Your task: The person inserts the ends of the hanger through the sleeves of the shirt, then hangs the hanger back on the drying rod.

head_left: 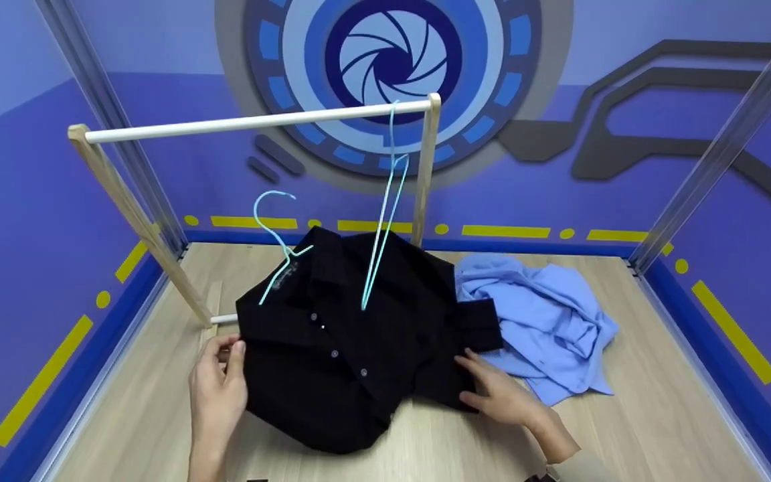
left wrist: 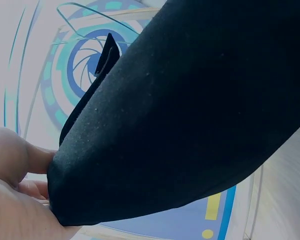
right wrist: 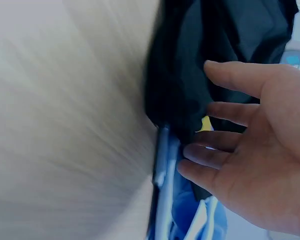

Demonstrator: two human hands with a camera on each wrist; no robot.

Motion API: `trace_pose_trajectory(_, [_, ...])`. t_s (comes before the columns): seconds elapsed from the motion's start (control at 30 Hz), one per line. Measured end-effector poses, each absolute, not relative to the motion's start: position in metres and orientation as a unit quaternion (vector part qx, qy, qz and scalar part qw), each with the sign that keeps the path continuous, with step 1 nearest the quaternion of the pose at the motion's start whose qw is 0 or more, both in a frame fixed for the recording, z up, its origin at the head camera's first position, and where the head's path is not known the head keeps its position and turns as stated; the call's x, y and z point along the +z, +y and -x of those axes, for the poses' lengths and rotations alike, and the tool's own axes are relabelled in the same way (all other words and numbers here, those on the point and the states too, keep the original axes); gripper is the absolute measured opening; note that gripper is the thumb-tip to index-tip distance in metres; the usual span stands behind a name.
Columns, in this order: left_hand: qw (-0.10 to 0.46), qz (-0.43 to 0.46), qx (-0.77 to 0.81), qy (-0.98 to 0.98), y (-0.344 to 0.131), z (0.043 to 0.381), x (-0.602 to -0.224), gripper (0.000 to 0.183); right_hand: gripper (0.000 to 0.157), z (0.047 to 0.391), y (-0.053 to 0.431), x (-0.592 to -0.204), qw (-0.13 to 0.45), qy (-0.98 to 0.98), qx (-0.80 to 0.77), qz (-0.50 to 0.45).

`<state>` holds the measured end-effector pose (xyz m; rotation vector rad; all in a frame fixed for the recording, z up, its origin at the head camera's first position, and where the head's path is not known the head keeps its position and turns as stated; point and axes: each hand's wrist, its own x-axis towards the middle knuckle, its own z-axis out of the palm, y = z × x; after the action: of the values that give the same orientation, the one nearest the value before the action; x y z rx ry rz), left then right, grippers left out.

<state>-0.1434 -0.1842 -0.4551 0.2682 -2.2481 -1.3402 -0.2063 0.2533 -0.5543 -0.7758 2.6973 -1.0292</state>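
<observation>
A black button-up shirt [head_left: 385, 335] lies bunched over the wooden surface, its collar toward the rack. One light-blue wire hanger [head_left: 285, 253] sits in the neck opening, hook up, its lower part hidden in the cloth. My left hand [head_left: 217, 385] pinches the shirt's left edge between thumb and fingers; the left wrist view shows the black cloth [left wrist: 180, 115] filling most of the frame. Beside the sleeve cuff [head_left: 479, 325], my right hand [head_left: 502, 395] has its fingers extended at the shirt's right side, also in the right wrist view, the palm [right wrist: 270, 145] holding nothing.
A rack with a white rod [head_left: 251, 123] and wooden posts [head_left: 138, 221] stands behind the shirt. From the rod's right end hangs a second light-blue hanger [head_left: 385, 221], in front of the shirt in view. A crumpled blue shirt [head_left: 553, 328] lies to the right. Patterned walls enclose the surface.
</observation>
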Motion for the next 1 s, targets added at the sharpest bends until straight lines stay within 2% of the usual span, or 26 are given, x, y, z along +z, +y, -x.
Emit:
trace_pose_trajectory(0.3, [0.279,-0.103,-0.493,-0.818,-0.181,0.141,-0.453,0.019,0.058,0.202,0.236,-0.562,0.095,0.911,-0.309,0.256])
trace_pose_trajectory(0.43, [0.283,-0.107,-0.492,-0.816,-0.180,0.140,-0.450,0.020,0.060,0.200,0.229,-0.562,0.090,0.914,-0.304,0.253])
trace_pose_trajectory(0.6, [0.279,-0.113,-0.495,-0.815,-0.180,0.142,-0.448,0.023,0.065,0.200,0.223,-0.558,0.116,0.903,-0.311,0.274])
trace_pose_trajectory(1.0, [0.326,-0.119,-0.503,-0.792,-0.176,0.142,-0.437,0.023,0.056,0.195,0.201,-0.551,0.131,0.896,-0.288,0.312])
